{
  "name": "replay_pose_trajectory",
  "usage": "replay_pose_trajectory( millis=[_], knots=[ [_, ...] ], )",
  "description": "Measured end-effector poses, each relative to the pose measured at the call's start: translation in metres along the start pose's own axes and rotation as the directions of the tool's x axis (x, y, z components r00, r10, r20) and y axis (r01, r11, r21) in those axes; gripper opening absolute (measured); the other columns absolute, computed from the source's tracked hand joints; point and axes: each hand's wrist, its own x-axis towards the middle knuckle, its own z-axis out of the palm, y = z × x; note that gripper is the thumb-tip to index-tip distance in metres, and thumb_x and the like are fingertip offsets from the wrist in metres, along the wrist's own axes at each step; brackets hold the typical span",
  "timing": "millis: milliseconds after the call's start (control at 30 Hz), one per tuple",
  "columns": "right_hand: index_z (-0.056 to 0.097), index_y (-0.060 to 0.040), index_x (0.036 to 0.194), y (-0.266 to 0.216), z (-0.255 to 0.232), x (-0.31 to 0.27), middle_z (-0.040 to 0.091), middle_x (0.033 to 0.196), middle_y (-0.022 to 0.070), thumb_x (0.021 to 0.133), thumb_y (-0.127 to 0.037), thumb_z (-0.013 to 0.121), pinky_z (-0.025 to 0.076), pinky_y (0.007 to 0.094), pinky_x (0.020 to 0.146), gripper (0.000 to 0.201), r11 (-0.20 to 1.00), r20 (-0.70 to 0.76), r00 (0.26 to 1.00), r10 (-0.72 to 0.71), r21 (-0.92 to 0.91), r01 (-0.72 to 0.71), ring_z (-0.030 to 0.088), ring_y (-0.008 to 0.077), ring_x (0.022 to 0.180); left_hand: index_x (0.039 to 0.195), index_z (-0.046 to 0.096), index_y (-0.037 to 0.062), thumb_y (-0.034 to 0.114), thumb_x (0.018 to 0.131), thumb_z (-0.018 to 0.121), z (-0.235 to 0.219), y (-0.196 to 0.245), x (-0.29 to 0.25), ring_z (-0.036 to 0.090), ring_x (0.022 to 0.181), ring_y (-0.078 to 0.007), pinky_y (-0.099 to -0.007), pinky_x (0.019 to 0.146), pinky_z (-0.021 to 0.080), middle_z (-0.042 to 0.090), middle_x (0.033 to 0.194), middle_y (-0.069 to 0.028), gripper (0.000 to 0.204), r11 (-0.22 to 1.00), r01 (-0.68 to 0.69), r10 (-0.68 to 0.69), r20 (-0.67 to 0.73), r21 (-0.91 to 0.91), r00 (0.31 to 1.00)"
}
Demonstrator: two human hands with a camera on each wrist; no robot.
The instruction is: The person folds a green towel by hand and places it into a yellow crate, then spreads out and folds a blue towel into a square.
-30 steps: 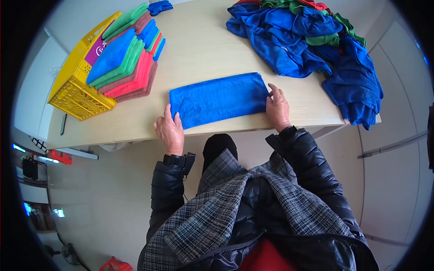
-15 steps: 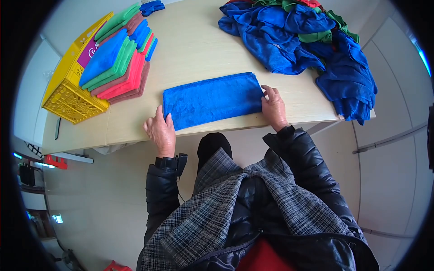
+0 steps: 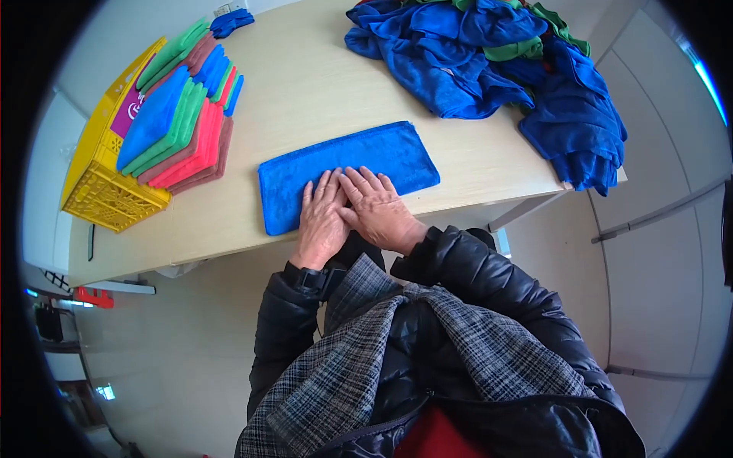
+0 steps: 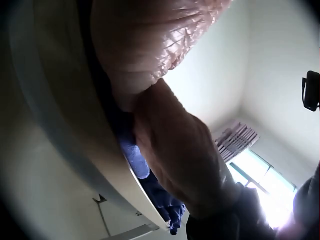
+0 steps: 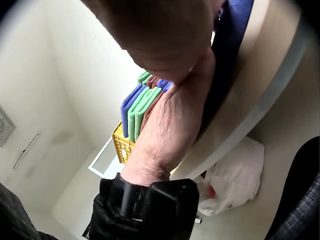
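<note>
A blue folded cloth (image 3: 294, 183) lies flat near the table's front edge in the head view. Both hands rest on its middle with fingers straight and side by side. The left hand (image 3: 322, 217) lies palm down on the cloth's lower part, and the right hand (image 3: 378, 214) touches it, its thumb crossing over the left. In the left wrist view the left hand (image 4: 150, 40) is close to the camera, the right hand (image 4: 175, 145) beyond it. The right wrist view shows the right hand (image 5: 155, 35) up close and the left hand (image 5: 165, 125) against it.
Stacks of folded cloths (image 3: 164, 137) in several colours lean by a yellow crate (image 3: 114, 187) at the left. A heap of loose cloths (image 3: 458, 61) covers the back right, hanging to the table's (image 3: 489, 164) right corner. A small blue bundle (image 3: 230, 23) lies at the back left.
Both hands have moved from the cloth's two ends to its middle, where they now touch. The cloth keeps its folded shape; the head view has shifted a little.
</note>
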Motion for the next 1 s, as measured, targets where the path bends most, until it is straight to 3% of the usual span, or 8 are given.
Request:
replay_pose_trajectory(
  millis=[200,400,567,600,700,800,867,1000],
  knots=[
    [0.041,-0.0047,0.15,0.035,-0.009,-0.017,0.038,0.156,0.0183,0.1,-0.05,0.048,0.023,0.0547,0.118,0.068,0.985,0.127,0.985,0.115,-0.146,-0.096,0.032,0.0382,0.146,0.145,0.05,0.0083,0.033,0.097,0.056,-0.013,-0.009,-0.012,0.036,0.144,-0.0319,-0.0502,0.119,0.023,0.043,0.154,-0.0146,0.054,0.995,0.092,-0.087,0.112,-0.041,0.99],
    [0.044,-0.0041,0.148,0.084,-0.036,-0.037,0.04,0.154,0.0184,0.1,-0.043,0.051,0.023,0.0514,0.119,0.062,0.942,0.029,0.965,0.262,-0.226,-0.249,0.034,0.0371,0.145,0.148,0.046,0.0103,0.037,0.102,0.049,-0.018,-0.048,-0.037,0.033,0.146,-0.0321,-0.0498,0.12,0.022,0.037,0.158,-0.0126,0.054,0.971,0.241,-0.239,0.103,-0.003,0.966],
    [0.047,-0.003,0.144,0.094,-0.056,-0.031,0.046,0.15,0.0183,0.099,-0.037,0.055,0.026,0.0493,0.118,0.057,0.9,0.006,0.927,0.376,-0.241,-0.364,0.037,0.0375,0.143,0.147,0.048,0.0079,0.037,0.104,0.046,-0.024,-0.047,-0.035,0.034,0.145,-0.0322,-0.0485,0.12,0.022,0.041,0.156,-0.0141,0.052,0.942,0.335,-0.335,0.093,0.017,0.938],
    [0.047,-0.003,0.144,0.09,-0.055,-0.027,0.046,0.15,0.0183,0.099,-0.037,0.055,0.026,0.0493,0.118,0.057,0.901,0.005,0.928,0.373,-0.239,-0.361,0.037,0.0375,0.143,0.147,0.048,0.0079,0.037,0.104,0.046,-0.026,-0.041,-0.03,0.034,0.145,-0.0322,-0.0485,0.12,0.022,0.041,0.156,-0.0141,0.052,0.941,0.337,-0.337,0.09,0.02,0.937],
    [0.048,-0.0023,0.142,0.067,-0.039,-0.005,0.049,0.147,0.0178,0.098,-0.033,0.057,0.029,0.0489,0.116,0.054,0.982,-0.02,0.993,0.12,-0.146,-0.122,0.038,0.0387,0.141,0.145,0.049,0.0061,0.038,0.105,0.044,-0.023,-0.01,-0.006,0.035,0.145,-0.0323,-0.0488,0.12,0.023,0.043,0.154,-0.0151,0.052,0.988,0.151,-0.149,0.108,-0.013,0.983],
    [0.047,-0.0032,0.144,0.053,-0.018,0.02,0.046,0.15,0.0172,0.099,-0.035,0.055,0.029,0.0505,0.117,0.056,0.994,0.115,0.987,0.111,-0.014,-0.11,0.037,0.0387,0.143,0.145,0.049,0.0071,0.039,0.105,0.042,-0.008,-0.001,0.013,0.034,0.145,-0.0323,-0.0492,0.119,0.023,0.042,0.154,-0.0148,0.051,0.987,0.138,-0.126,0.129,-0.083,0.983],
    [0.047,-0.004,0.145,0.061,-0.009,0.031,0.045,0.151,0.0168,0.099,-0.037,0.055,0.028,0.0513,0.117,0.057,0.99,0.133,0.982,0.135,-0.046,-0.13,0.036,0.0386,0.144,0.145,0.049,0.0076,0.039,0.106,0.041,-0.004,-0.007,0.023,0.034,0.145,-0.0323,-0.0494,0.119,0.024,0.042,0.155,-0.0146,0.051,0.985,0.131,-0.115,0.134,-0.114,0.984],
    [0.045,-0.0066,0.148,0.082,0.001,0.045,0.041,0.155,0.0157,0.1,-0.043,0.052,0.025,0.0537,0.118,0.061,0.975,0.185,0.962,0.202,-0.133,-0.179,0.033,0.0385,0.146,0.148,0.047,0.0111,0.042,0.106,0.039,0.001,-0.038,0.025,0.033,0.146,-0.0332,-0.0516,0.119,0.023,0.04,0.156,-0.0143,0.053,0.955,0.288,-0.267,0.207,-0.077,0.941]
  ],
)
